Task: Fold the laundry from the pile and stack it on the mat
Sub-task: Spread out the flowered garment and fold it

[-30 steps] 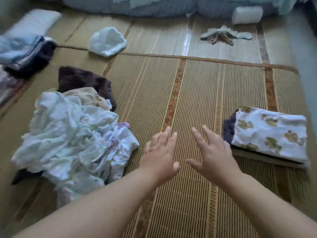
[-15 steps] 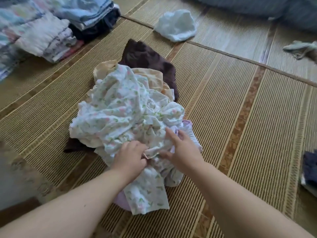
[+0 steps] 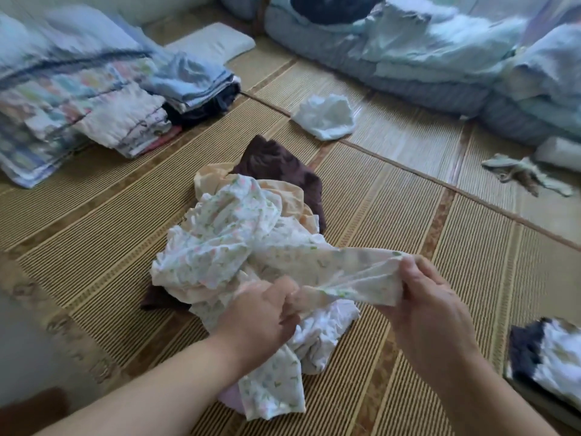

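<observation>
Head view, looking down at a woven straw mat (image 3: pixel 94 221) with brown patterned bands, spread on the floor.

Mid-mat: loose laundry pile (image 3: pixel 292 212). On top, thin white garment with small green and pink floral print (image 3: pixel 220 247), crumpled, one part stretched out to the right. Under it, peach-coloured cloth (image 3: pixel 283 191). Behind that, dark brown fuzzy cloth (image 3: pixel 279 165). At the pile's near right side, white-lilac crinkled cloth (image 3: pixel 323 332).

Left hand (image 3: pixel 261 313): low over the near edge of the pile, back of hand up, grip curled tight round a bunch of the floral garment. Right hand (image 3: pixel 430 303): raised just right of the pile, grip pinching the garment's edge between thumb and curled fingers. Span of fabric taut between both hands, clear of the mat. Rest of it draped on the pile, one flap lying on the mat beside the left forearm.

Near right edge: folded stack (image 3: pixel 553 366), white printed piece over a dark navy one, blurred, on the mat, well apart from the pile.

Upper left: larger heap of folded textiles (image 3: pixel 94 99), pale blue, striped and white, motion-blurred. Past the mat's far edge: crumpled white cloth (image 3: pixel 325 116) on the lighter floor matting. Further right, small pale green and brown rag (image 3: pixel 525 174). Along the back, pale blue quilted bedding (image 3: pixel 408 58). Top centre, flat white pad (image 3: pixel 213 42).
</observation>
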`<move>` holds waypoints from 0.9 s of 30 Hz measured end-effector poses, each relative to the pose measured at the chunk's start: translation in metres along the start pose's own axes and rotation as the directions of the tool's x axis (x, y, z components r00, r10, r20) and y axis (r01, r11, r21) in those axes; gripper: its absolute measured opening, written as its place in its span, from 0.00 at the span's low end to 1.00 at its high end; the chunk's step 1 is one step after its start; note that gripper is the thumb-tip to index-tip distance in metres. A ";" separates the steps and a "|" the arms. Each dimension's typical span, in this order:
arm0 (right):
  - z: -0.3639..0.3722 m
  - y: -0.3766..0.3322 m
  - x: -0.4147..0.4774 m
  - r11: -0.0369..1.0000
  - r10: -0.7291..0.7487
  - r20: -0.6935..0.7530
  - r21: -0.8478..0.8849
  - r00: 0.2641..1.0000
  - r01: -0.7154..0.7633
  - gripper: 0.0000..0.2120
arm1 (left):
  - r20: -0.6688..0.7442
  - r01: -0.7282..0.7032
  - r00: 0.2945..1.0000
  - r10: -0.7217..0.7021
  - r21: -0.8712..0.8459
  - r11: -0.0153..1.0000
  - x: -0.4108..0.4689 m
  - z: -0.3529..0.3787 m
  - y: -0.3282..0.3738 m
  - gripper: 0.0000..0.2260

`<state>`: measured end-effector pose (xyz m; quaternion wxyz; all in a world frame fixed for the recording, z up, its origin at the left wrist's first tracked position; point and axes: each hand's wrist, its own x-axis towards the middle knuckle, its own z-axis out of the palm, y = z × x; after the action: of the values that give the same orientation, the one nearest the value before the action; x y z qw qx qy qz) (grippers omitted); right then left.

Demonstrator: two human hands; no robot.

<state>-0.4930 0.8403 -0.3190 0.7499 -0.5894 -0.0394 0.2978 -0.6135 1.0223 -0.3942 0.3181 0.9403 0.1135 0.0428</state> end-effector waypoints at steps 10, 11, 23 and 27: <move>-0.087 -0.127 -0.031 0.941 -0.182 -0.445 0.180 0.877 0.287 0.40 | 0.035 0.029 0.999 -0.036 0.190 0.981 0.012 -0.038 -0.014 0.12; -0.093 -0.136 -0.034 0.937 -0.184 -0.480 0.177 0.858 0.300 0.32 | 0.016 -0.007 1.000 0.004 0.219 0.976 0.017 -0.045 -0.006 0.16; -0.117 -0.202 -0.064 0.922 -0.343 -0.521 -0.344 0.781 0.176 0.07 | 0.050 -0.109 0.971 0.234 -0.776 0.621 0.088 -0.145 0.158 0.12; -0.081 -0.191 -0.076 0.853 -0.270 -0.196 -0.503 0.943 0.140 0.18 | 0.181 -0.035 0.936 0.302 -0.805 0.592 0.093 -0.134 0.220 0.12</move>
<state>-0.4455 0.7087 -0.1483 0.6056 -0.7833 -0.0770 0.1169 -0.5026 0.9538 -0.1538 0.7080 0.7035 -0.0572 -0.0237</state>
